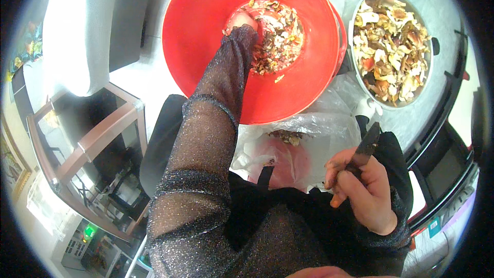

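Your L hand [241, 20] is deep in the red bucket [200, 36], down by the pcs [283, 41] on the bottom; fingers mostly hidden, so can't tell if it's gripping or loose. Your R hand [363, 190] is closed round the knife [368, 141], handle in the fist, blade pointing up & away from you, over your lap. More pale/brown pcs, prob. cut mushroom, fill the metal pan [429, 64] to the R of the bucket; the clear bag [332, 134] sits just below the bucket, w/ a few scraps [289, 136] inside.

Handling: pcs look v. light, thin & easily torn or crumbled, poss. a bit slick if damp, can't tell. Scoop from underneath w/ cupped fingers, or pinch bigger ones gently by the thick part, not the frilly edges. Small bits prob. slip btwn fingers. Knife's stiff & light; keep hold on the handle only, edge clear of the bag & your legs. Bag's limp, so take it by the rim.
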Demonstrator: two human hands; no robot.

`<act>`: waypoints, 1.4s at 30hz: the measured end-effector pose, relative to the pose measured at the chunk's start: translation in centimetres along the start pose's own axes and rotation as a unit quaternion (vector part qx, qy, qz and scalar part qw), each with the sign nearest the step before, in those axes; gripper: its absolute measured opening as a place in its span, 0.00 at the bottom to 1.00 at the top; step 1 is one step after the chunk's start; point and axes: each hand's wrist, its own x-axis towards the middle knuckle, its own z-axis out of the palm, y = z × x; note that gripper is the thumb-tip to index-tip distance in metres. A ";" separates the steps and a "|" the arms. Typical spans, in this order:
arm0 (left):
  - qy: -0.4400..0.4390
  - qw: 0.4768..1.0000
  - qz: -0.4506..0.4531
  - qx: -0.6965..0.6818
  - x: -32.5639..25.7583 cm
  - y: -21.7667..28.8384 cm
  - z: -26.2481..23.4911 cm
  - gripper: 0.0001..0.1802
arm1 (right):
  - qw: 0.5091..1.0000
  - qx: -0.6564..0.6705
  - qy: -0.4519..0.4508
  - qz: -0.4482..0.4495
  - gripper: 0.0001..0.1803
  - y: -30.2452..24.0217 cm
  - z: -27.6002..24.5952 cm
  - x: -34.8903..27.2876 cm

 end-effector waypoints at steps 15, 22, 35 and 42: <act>-0.324 0.766 -0.030 -0.554 -18.4 12.3 -19.9 0.05 | 0.950 -0.139 0.005 -0.279 0.12 4.3 1.0 1.7; -0.246 0.816 0.074 -0.518 -37.5 13.0 -24.9 0.08 | 0.901 -0.287 0.058 -0.321 0.15 8.1 3.5 0.7; -0.222 0.797 0.039 -0.560 -50.5 9.3 -19.3 0.08 | 0.946 -0.222 -0.017 -0.236 0.14 19.6 5.4 -1.9; -0.256 0.790 0.032 -0.556 -50.9 8.0 -18.4 0.10 | 0.955 -0.205 -0.052 -0.208 0.12 21.3 4.8 -2.1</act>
